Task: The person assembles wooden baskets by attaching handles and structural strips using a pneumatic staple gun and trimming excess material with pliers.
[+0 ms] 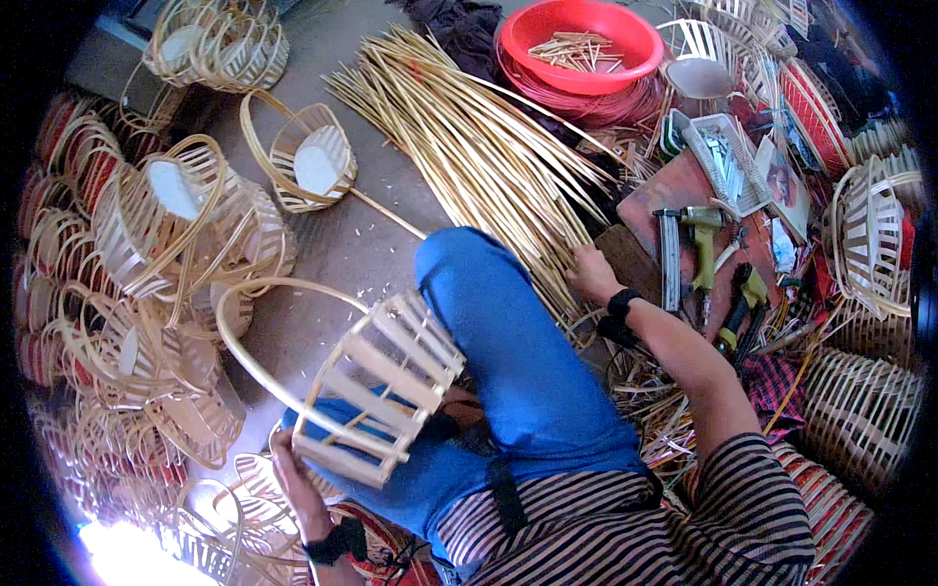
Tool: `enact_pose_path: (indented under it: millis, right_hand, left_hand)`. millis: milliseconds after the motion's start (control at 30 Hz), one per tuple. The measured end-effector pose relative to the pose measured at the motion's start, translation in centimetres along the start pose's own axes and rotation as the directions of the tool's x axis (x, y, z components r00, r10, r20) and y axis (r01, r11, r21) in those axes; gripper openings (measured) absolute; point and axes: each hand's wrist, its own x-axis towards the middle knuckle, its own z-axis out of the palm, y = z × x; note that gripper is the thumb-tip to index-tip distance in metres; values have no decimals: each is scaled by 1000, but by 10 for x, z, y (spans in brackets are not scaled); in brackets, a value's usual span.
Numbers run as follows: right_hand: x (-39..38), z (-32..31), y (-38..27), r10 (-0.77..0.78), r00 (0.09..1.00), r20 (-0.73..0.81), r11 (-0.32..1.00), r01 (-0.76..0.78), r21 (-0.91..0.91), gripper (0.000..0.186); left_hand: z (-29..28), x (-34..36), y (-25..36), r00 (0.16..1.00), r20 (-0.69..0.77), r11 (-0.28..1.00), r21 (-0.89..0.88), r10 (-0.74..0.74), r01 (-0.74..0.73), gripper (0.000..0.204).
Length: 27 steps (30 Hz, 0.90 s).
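Observation:
A pale woven-strip basket (376,376) with a tall hoop handle lies tilted over my lap, its slatted side turned up. My left hand (301,488) grips it by its lower left edge. Out to the right, my right hand (592,275) is at the near end of a big bundle of long thin canes (469,146), its fingers closed on cane ends. Exactly how many canes are in those fingers cannot be made out. Beyond my knee stands a finished-looking small basket (318,161) with a white base, a single cane running from it toward my leg.
Stacks of handled baskets (176,225) crowd the left side. A red basin (586,49) of short sticks sits at the top. On a board to the right are a green nail gun (702,239), a second green tool (743,303) and a white plastic tray (728,161). More baskets (865,420) line the right.

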Motion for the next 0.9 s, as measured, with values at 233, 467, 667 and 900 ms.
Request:
enact_pose_path:
  millis: [233, 467, 667, 900]
  right_hand:
    - [15, 23, 12, 145, 982, 117, 989, -140, -48, 18]
    - [16, 61, 1, 134, 943, 305, 991, -137, -11, 19]
    - [13, 92, -27, -208, 933, 294, 970, 236, -63, 28]
    - [26, 125, -66, -386, 798, 463, 834, 517, -195, 27]
  left_hand:
    - [21, -14, 72, 996, -78, 969, 242, -36, 54, 37]
    - [20, -22, 88, 976, -204, 918, 396, 74, 13, 33]
    - [20, -27, 79, 942, -335, 973, 205, -28, 102, 32]
    - [20, -23, 82, 953, -302, 964, 242, -30, 107, 31]
